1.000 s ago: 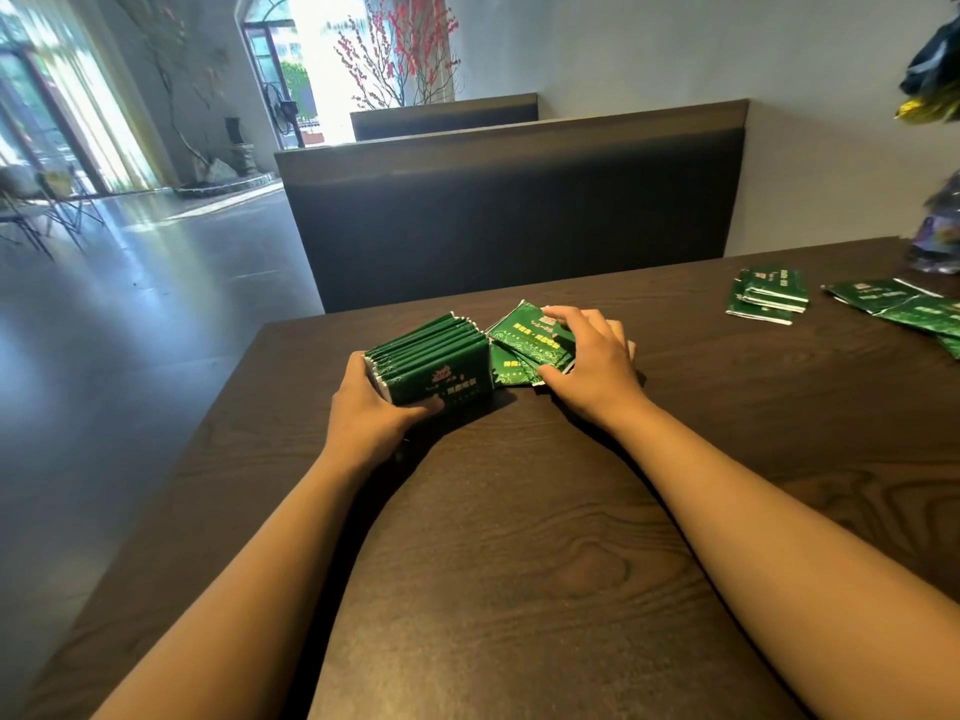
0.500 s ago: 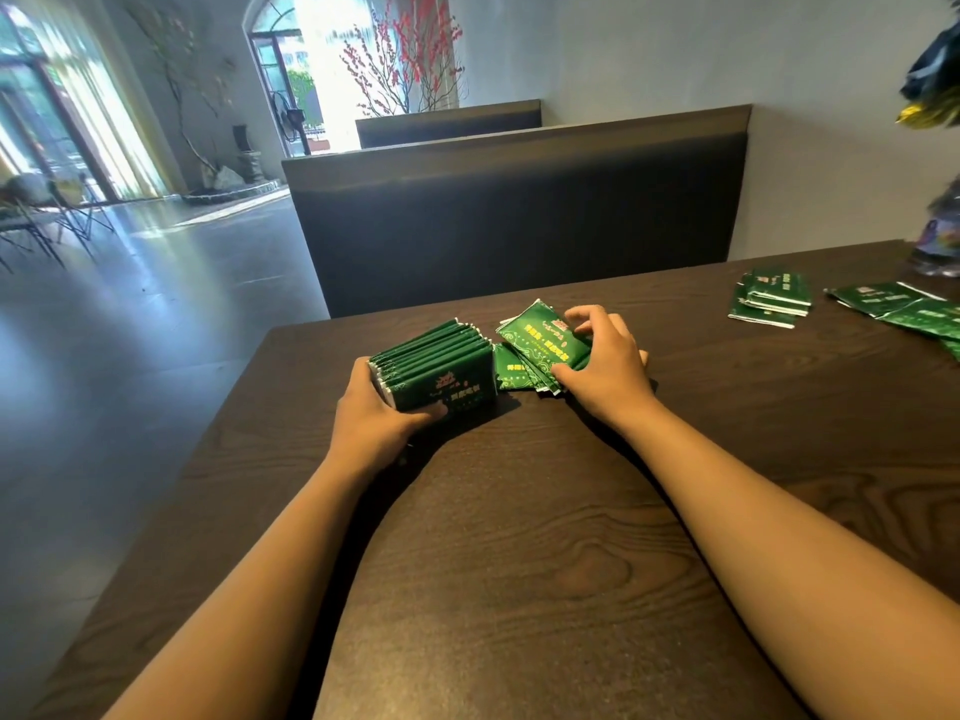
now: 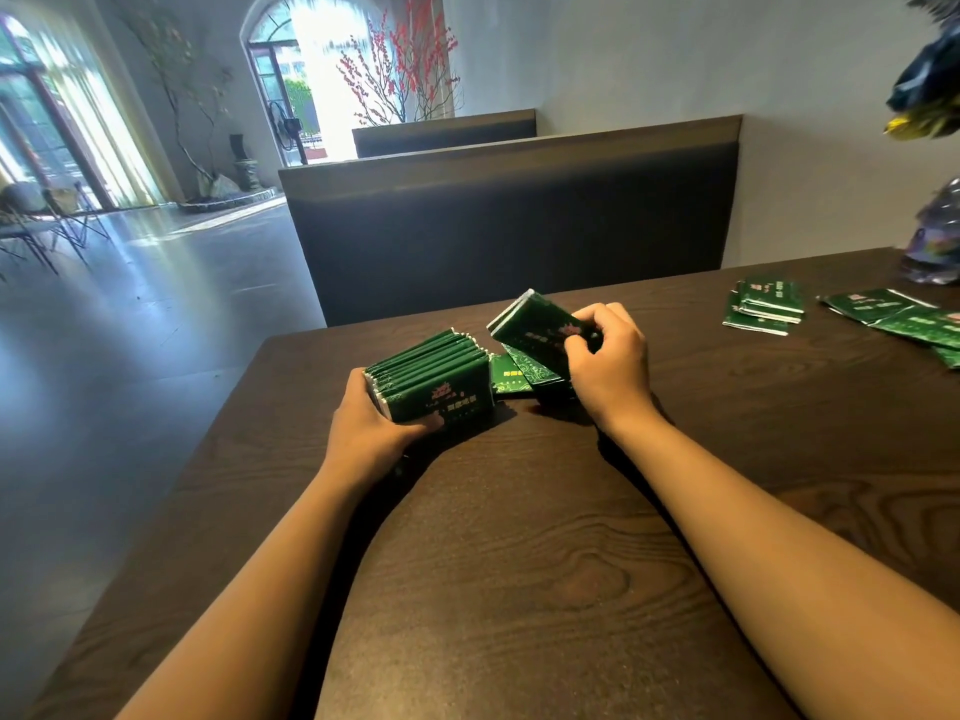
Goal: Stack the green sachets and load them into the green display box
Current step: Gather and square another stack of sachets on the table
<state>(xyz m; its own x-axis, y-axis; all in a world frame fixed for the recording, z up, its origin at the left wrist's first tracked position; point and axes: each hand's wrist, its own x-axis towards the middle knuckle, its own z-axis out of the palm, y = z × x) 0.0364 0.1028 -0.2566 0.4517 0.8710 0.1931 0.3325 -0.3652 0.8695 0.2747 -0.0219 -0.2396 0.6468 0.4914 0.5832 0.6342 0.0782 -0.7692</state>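
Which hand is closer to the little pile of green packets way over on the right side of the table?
Right. The right hand is nearer the far pile; the left hand is farther off, gripping the standing stack.

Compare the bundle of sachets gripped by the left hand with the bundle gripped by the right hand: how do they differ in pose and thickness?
The left hand steadies its bundle standing on edge on the table; the right hand holds its bundle lifted and tilted above loose sachets. The left bundle looks thicker, the right thinner. Both are dark green with similar printing.
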